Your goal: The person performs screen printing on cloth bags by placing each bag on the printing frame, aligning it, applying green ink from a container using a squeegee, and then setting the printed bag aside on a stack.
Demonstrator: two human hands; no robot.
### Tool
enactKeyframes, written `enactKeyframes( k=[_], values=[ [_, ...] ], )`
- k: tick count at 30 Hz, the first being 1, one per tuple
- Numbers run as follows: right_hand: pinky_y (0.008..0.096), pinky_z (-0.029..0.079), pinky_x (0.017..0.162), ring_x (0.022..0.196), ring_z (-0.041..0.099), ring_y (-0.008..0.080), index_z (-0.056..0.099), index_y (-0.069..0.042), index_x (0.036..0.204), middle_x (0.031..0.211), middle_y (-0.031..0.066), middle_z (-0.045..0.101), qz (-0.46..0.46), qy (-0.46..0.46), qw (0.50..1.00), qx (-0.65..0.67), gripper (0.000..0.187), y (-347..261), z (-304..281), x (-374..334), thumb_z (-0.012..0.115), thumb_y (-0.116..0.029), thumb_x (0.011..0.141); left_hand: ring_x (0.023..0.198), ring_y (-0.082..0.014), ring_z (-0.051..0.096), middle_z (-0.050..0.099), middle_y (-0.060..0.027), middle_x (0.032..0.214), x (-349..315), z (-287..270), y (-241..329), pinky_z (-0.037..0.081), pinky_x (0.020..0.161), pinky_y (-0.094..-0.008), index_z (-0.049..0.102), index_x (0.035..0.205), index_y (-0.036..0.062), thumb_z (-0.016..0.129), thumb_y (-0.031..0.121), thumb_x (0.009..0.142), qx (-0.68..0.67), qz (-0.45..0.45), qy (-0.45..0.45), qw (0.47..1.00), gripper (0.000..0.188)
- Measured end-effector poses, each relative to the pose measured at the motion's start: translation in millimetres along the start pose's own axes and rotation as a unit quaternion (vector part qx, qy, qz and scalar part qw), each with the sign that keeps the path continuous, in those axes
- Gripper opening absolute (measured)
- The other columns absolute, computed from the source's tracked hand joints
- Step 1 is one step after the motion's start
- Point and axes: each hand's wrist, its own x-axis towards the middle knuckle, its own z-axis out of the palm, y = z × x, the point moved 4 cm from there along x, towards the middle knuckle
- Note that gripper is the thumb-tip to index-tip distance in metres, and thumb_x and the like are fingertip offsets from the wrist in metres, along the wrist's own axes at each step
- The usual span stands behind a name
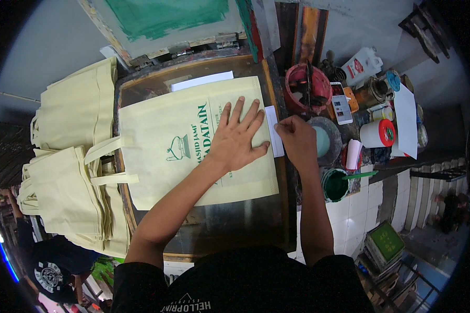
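Observation:
A cream non-woven tote bag (156, 156) with a green printed design lies flat on a dark glass-topped table (235, 224), its handles (115, 177) toward the left. My left hand (235, 135) is pressed flat on the bag's right part with fingers spread, covering some of the print. Just off the bag's right edge, my right hand (299, 136) is closed, thumb and fingertips pinched together over a white strip (272, 122). Whether the pinch holds the strip or something else is hidden. Another white strip (203, 81) shows beyond the bag's far edge.
Stacks of cream bags (68, 193) stand at the left. A hinged screen frame (167, 21) rises behind the table. On the right are a red bucket (308, 86), a phone (341, 104), a green paint pot (335, 186) and several containers. Another person (57, 266) is at lower left.

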Motion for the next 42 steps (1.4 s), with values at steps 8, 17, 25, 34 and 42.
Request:
enactKeyframes(
  k=[8, 17, 25, 34, 42],
  values=[
    [0.0406, 0.054, 0.074, 0.08, 0.073, 0.0311, 0.071, 0.003, 0.093, 0.086, 0.0182, 0.074, -0.009, -0.004, 1.0, 0.016, 0.021, 4.0, 2.2, 1.5, 0.074, -0.017, 0.088, 0.15, -0.0445, 0.027, 0.037, -0.0174, 0.161, 0.4, 0.2, 0.3, 0.021, 0.122, -0.0613, 0.048, 0.146, 0.0029, 0.055, 0.054, 0.09, -0.001, -0.001, 0.003, 1.0, 0.076],
    [0.0406, 0.054, 0.074, 0.081, 0.073, 0.0307, 0.072, 0.002, 0.093, 0.087, 0.0184, 0.074, 0.009, -0.008, 1.0, 0.021, 0.02, 3.5, 0.0, 0.1, 0.073, -0.017, 0.088, 0.15, -0.0448, 0.027, 0.037, -0.0181, 0.16, -0.2, -0.1, 0.3, 0.021, 0.122, -0.0615, 0.048, 0.146, 0.0027, 0.055, 0.054, 0.089, -0.005, 0.001, 0.008, 1.0, 0.077],
    [0.0396, 0.054, 0.074, 0.08, 0.073, 0.0299, 0.072, 0.003, 0.093, 0.087, 0.0178, 0.074, -0.018, -0.017, 0.999, 0.02, 0.02, 4.9, 2.2, 3.2, 0.073, -0.016, 0.088, 0.15, -0.0446, 0.027, 0.036, -0.0181, 0.161, 0.5, -0.6, 0.5, 0.02, 0.123, -0.0613, 0.047, 0.147, 0.0029, 0.056, 0.053, 0.09, -0.001, -0.002, -0.004, 1.0, 0.077],
    [0.0394, 0.054, 0.073, 0.079, 0.073, 0.0308, 0.072, 0.002, 0.093, 0.084, 0.018, 0.073, -0.026, -0.011, 1.0, 0.0, 0.02, 3.4, 2.8, 4.4, 0.073, -0.017, 0.087, 0.149, -0.0465, 0.028, 0.036, -0.0185, 0.162, 0.5, 0.3, 1.3, 0.021, 0.122, -0.063, 0.048, 0.15, 0.0133, 0.054, 0.054, 0.091, 0.003, 0.005, 0.003, 1.0, 0.072],
    [0.0304, 0.047, 0.055, 0.062, 0.065, 0.0141, 0.069, 0.001, 0.101, 0.076, 0.01, 0.07, -0.01, -0.032, 0.999, 0.001, 0.023, 5.4, -4.5, -7.6, 0.076, -0.016, 0.088, 0.15, -0.0457, 0.028, 0.036, -0.0175, 0.161, 0.5, 0.0, 0.9, 0.019, 0.123, -0.0623, 0.047, 0.153, 0.0164, 0.051, 0.057, 0.093, 0.014, 0.004, -0.004, 1.0, 0.072]
  ],
)
